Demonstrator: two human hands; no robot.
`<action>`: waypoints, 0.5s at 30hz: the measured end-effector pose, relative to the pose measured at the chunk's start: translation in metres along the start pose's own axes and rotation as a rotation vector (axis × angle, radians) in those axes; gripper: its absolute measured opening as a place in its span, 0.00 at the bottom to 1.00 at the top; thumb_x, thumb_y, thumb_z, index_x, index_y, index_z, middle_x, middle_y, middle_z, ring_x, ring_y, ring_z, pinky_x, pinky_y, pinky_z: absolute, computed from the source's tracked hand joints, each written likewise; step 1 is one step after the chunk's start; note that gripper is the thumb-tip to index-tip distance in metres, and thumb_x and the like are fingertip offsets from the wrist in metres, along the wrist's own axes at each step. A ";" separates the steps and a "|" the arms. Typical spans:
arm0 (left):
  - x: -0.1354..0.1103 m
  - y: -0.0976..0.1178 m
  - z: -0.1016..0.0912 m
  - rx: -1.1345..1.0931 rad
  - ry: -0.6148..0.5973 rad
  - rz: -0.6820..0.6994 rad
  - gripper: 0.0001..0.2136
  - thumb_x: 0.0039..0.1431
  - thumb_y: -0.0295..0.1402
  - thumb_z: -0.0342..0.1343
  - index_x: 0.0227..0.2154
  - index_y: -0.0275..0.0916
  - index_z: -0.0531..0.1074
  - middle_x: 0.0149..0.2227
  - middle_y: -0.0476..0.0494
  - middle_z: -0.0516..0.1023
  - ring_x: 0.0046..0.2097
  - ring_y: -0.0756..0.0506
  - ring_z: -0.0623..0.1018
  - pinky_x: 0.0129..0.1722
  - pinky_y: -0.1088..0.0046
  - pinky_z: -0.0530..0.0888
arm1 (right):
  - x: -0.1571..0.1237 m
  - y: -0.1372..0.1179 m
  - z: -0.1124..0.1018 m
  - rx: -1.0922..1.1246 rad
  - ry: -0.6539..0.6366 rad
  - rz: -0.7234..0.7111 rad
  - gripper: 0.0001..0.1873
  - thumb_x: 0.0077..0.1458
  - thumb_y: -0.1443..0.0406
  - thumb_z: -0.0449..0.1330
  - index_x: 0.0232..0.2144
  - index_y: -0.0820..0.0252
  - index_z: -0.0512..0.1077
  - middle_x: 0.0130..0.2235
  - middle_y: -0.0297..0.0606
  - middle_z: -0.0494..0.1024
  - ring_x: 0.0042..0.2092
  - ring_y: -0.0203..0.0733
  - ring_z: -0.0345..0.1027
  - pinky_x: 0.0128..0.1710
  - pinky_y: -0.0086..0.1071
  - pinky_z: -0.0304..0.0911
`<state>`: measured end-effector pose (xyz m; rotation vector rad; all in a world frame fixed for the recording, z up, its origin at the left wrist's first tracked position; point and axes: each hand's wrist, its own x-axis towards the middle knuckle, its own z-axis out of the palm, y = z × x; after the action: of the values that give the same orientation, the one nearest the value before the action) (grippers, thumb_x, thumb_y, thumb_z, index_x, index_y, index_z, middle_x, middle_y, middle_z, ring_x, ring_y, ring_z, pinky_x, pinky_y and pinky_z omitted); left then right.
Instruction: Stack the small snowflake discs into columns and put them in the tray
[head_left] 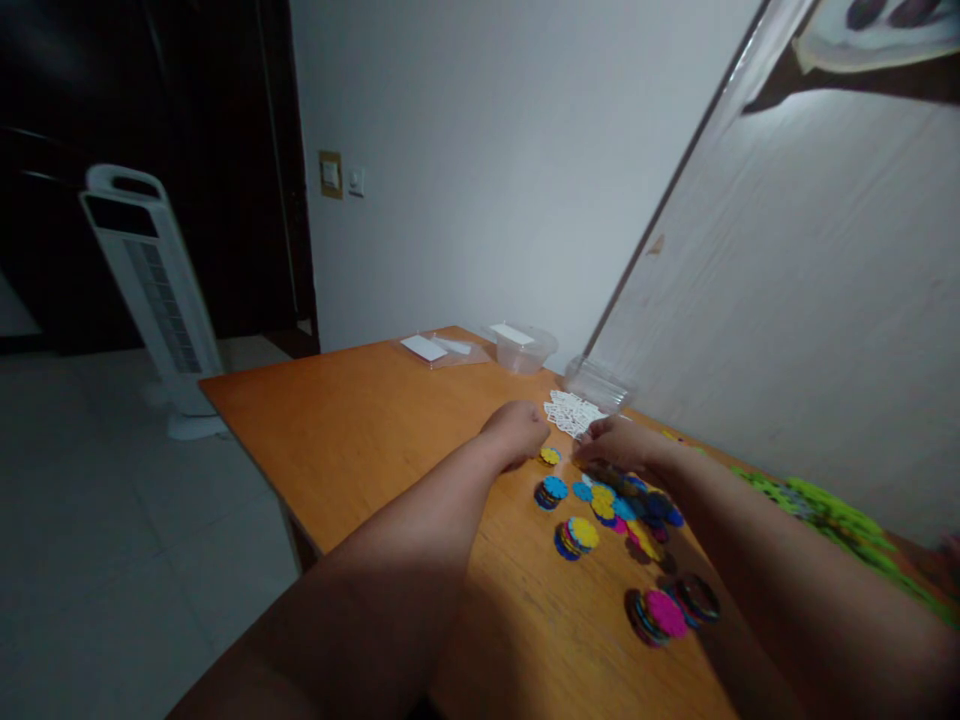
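Note:
My left hand (516, 430) is curled into a loose fist on the orange wooden table (360, 430), just left of a pile of white snowflake-shaped discs (571, 412). My right hand (616, 445) has its fingers pinched together at the near edge of that white pile; what they hold is too small to make out. Below both hands lie several small stacks of colored plastic discs (607, 505) in blue, yellow and pink, with a pink-topped stack (660, 612) nearest to me. A single yellow disc (550, 456) sits between my hands.
Two clear plastic tubs (521, 348) (598, 384) and a flat clear lid with white cards (439, 348) stand at the table's far end. Green pieces (825, 510) lie at the right by the wall. A white tower fan (154, 290) stands on the floor left.

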<state>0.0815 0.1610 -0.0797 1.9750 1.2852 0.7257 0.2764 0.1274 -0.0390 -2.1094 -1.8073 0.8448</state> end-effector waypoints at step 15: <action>-0.022 0.026 -0.014 -0.255 -0.148 -0.210 0.12 0.51 0.29 0.55 0.39 0.34 0.73 0.14 0.50 0.69 0.13 0.52 0.59 0.17 0.77 0.52 | -0.009 -0.020 0.012 0.255 -0.101 -0.026 0.14 0.48 0.57 0.66 0.22 0.58 0.69 0.18 0.32 0.72 0.20 0.33 0.61 0.18 0.26 0.52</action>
<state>0.0780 0.1360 -0.0531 1.6303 1.2240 0.5964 0.2525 0.1207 -0.0358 -1.9108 -1.6674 1.1276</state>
